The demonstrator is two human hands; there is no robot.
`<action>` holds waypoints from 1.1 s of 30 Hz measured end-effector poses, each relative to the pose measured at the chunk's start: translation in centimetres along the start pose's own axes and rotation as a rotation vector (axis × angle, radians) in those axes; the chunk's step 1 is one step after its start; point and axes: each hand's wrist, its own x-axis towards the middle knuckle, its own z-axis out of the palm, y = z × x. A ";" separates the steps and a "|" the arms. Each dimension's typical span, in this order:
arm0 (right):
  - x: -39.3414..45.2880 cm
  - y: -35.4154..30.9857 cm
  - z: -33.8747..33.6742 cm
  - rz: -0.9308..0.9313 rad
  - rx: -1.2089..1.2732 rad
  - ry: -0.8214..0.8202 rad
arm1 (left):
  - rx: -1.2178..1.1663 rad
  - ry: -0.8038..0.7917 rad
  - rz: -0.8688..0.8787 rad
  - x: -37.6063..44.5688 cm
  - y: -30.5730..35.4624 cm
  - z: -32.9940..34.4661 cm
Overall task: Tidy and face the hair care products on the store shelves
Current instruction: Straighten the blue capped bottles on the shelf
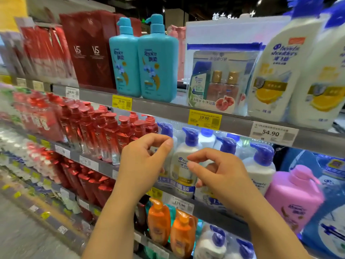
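Observation:
On the middle shelf stands a plastic-wrapped twin pack of white pump bottles (183, 161) with blue pumps. My left hand (145, 157) is at the pack's left side, its curled index finger on the left bottle's shoulder and its thumb low against the wrap. From the right, my right hand (216, 172) has its index finger and thumb pinched together at the front of the right bottle, and its lower fingers curl against the pack. More white bottles with blue pumps (259, 165) stand to the right on the same shelf.
Red pump bottles (104, 131) fill the shelf to the left. Above stand two teal bottles (143, 60), a travel kit pack (216, 79) and large white bottles (280, 75). A pink bottle (293, 197) is at the right, orange bottles (168, 225) below. Price tags (204, 118) line the shelf edges.

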 end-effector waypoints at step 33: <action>6.5 0.4 6.9 -0.091 0.018 -0.244 | 0.258 0.159 -0.214 -0.2 -6.8 -4.3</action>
